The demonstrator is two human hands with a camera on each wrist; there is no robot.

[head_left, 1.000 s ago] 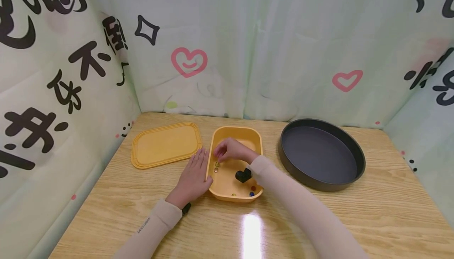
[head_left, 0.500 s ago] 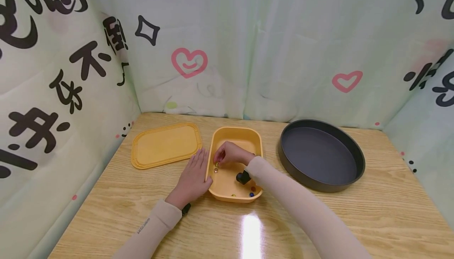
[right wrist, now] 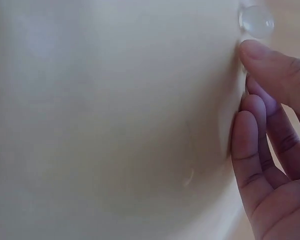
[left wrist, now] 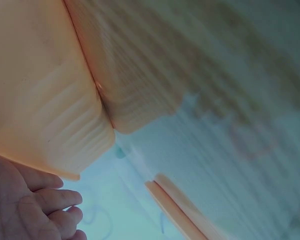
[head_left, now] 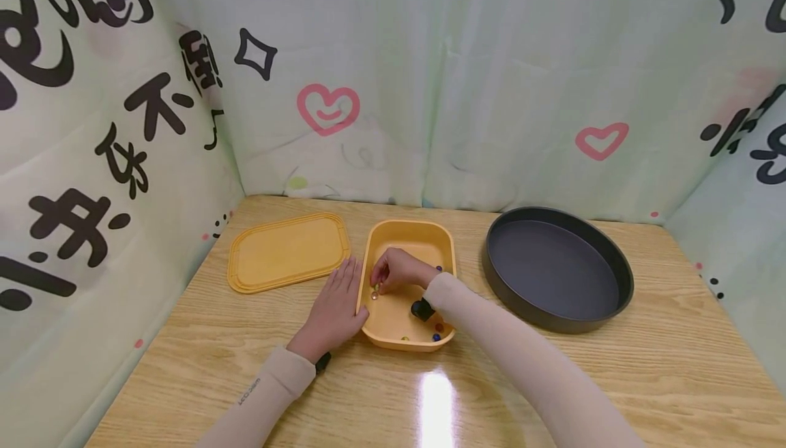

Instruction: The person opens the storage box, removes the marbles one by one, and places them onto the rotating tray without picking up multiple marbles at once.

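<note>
Inside an orange plastic container point(head_left: 410, 227), my right hand point(head_left: 399, 269) reaches down beside the left wall. Its fingertips are beside a yellowish marble point(head_left: 376, 288), and a second, clear-looking marble point(head_left: 374, 296) lies just nearer. In the right wrist view, a clear marble point(right wrist: 258, 21) shows beyond the thumb; whether anything is pinched between thumb and fingers is hidden. My left hand point(head_left: 331, 311) rests along the container's outer left side, fingers straight and thumb at the rim. Other marbles lie in the container: a blue marble point(head_left: 437, 337), a reddish-brown marble point(head_left: 439, 327) and a yellow marble point(head_left: 404, 339).
A flat orange lid point(head_left: 288, 251) lies to the left, close to my left fingertips. At right stands a large round dark pan point(head_left: 559, 267). Printed curtains point(head_left: 393, 80) surround the wooden table point(head_left: 669, 339) at the back and sides.
My right hand has shifted slightly, its fingertips coming lower and nearer the two marbles by the left wall. A blue marble behind the right wrist shows more now. My left hand stays put.
</note>
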